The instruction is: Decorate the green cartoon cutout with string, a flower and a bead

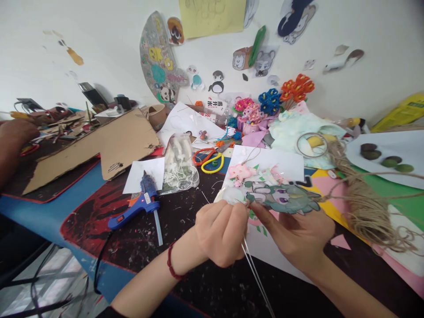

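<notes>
At lower centre, a character cutout (286, 197) is held by the right hand (303, 232), palm upturned; beside it, the left hand (222, 227) is clenched, knuckles up.

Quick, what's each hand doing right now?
Left hand: closed, white thread trailing from it; exact pinch unclear.
Right hand: holding the green-haired cartoon cutout.

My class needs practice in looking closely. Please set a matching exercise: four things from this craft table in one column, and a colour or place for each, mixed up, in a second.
Things
1. Glue gun
2. Scissors
3. Bracelet
4. Twine bundle

Colours and places
A. One red-orange handle loop, one yellow
B. Around the wrist of the left hand
C. Light brown, with loose strands
D. Blue, with a translucent stick poking out

Pairs: 1-D; 2-A; 3-B; 4-C
</notes>
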### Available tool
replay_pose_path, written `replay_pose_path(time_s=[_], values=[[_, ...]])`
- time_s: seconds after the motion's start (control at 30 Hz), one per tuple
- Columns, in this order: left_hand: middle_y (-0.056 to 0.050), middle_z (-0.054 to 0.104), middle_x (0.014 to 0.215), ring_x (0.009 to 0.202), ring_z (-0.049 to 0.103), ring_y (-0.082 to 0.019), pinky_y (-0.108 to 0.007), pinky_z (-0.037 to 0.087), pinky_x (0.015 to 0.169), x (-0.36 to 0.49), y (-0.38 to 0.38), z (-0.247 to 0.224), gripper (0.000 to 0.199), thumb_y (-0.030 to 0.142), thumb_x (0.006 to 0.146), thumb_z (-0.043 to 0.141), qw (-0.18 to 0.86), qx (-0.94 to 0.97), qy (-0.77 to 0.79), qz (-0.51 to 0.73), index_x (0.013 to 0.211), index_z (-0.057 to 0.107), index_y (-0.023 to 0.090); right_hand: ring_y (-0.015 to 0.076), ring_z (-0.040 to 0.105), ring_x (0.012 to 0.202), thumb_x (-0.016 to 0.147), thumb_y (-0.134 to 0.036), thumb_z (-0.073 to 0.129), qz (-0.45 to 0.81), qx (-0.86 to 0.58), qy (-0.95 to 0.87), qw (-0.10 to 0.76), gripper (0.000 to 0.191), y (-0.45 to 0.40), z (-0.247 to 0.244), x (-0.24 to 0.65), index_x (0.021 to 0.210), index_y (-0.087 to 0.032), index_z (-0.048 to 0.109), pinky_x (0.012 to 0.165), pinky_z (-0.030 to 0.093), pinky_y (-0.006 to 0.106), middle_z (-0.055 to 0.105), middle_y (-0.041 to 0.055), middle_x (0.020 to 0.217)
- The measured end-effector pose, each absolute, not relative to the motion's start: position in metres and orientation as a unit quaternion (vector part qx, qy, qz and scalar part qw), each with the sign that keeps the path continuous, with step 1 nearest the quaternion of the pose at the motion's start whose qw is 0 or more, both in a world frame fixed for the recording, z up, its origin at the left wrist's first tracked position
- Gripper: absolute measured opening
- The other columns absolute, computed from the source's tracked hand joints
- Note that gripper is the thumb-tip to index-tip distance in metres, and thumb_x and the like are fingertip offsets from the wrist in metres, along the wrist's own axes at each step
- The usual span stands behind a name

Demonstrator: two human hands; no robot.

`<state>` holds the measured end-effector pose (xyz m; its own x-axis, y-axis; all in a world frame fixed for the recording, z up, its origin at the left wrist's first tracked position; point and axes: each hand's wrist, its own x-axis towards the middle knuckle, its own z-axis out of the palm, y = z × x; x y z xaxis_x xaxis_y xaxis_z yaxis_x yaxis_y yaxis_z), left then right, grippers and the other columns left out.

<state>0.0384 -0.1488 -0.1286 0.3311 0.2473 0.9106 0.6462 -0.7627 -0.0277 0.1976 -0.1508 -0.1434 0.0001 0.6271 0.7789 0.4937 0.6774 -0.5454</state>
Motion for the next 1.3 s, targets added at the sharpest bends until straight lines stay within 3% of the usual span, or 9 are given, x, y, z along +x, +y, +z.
replay_pose_path(time_s=[0.33,0.63,0.83,1.3], values=[[0.004,0.035,0.051,0.044,0.03,-0.01,-0.029,0.018,0.045,0.043,-0.149,-0.13,0.02,0.004,0.085,0.041,0.205,-0.771,-0.292,-0.529,0.073,0.05,0.016,0.0188,0.074,0.072,0.078,-0.019,0.077,-0.062,-0.419,-0.701,0.574,0.014,-0.152,-0.155,0.2,0.089,-0.025,0.071,0.071,0.061,0.032,0.077,-0.002,0.08],[0.004,0.037,0.051,0.044,0.032,-0.01,-0.028,0.019,0.046,0.04,-0.149,-0.127,0.015,0.004,0.085,0.045,0.225,-0.783,-0.281,-0.507,0.078,0.053,0.013,0.0179,0.071,0.06,0.079,-0.025,0.075,-0.038,-0.445,-0.693,0.565,0.007,-0.154,-0.143,0.195,0.076,-0.024,0.069,0.059,0.058,0.031,0.074,-0.0027,0.068],[0.004,0.038,0.049,0.043,0.032,-0.011,-0.029,0.02,0.044,0.041,-0.149,-0.128,0.016,0.006,0.088,0.042,0.223,-0.775,-0.269,-0.526,0.079,0.054,0.013,0.0165,0.066,0.052,0.077,-0.02,0.076,-0.026,-0.428,-0.69,0.583,0.009,-0.156,-0.143,0.195,0.075,-0.026,0.069,0.053,0.055,0.031,0.071,-0.0045,0.06],[0.004,0.037,0.051,0.044,0.031,-0.011,-0.029,0.02,0.045,0.039,-0.149,-0.128,0.016,0.006,0.089,0.043,0.218,-0.783,-0.264,-0.52,0.079,0.053,0.013,0.0174,0.069,0.056,0.078,-0.024,0.076,-0.048,-0.437,-0.692,0.572,0.011,-0.154,-0.141,0.196,0.071,-0.024,0.068,0.06,0.059,0.032,0.073,-0.0034,0.063]])
